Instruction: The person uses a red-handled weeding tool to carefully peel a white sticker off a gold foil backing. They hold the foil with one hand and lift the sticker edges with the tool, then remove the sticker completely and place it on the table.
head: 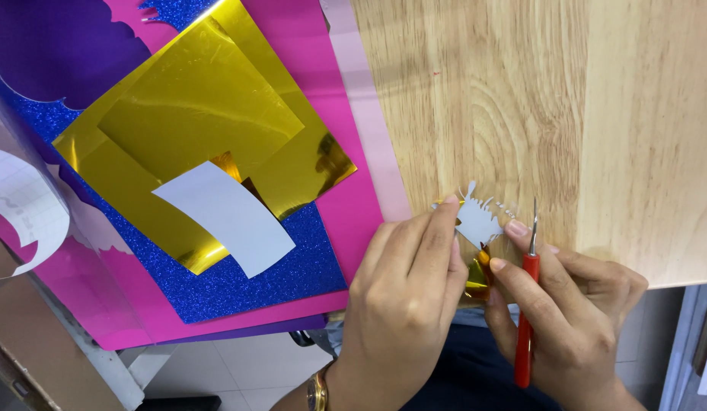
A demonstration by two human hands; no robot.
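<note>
Left hand (403, 293) pinches small white jagged-edged cutout backed with gold foil (477, 222) at the wooden bench (521, 91) edge. Right hand (574, 320) grasps red-handled metal-tipped pick tool (527, 304), tip at the cutout. Some foil remains, curling under the cutout. Gold foil sheets (193, 106), blue glitter sheet (239, 281) and pink card (338, 91) lie left, clear of both hands.

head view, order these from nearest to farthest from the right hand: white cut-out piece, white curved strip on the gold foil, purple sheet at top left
1. white cut-out piece: touching the right hand at its fingers, by the table edge.
2. white curved strip: to the left, lying on the gold foil.
3. purple sheet: far top-left corner.
</note>
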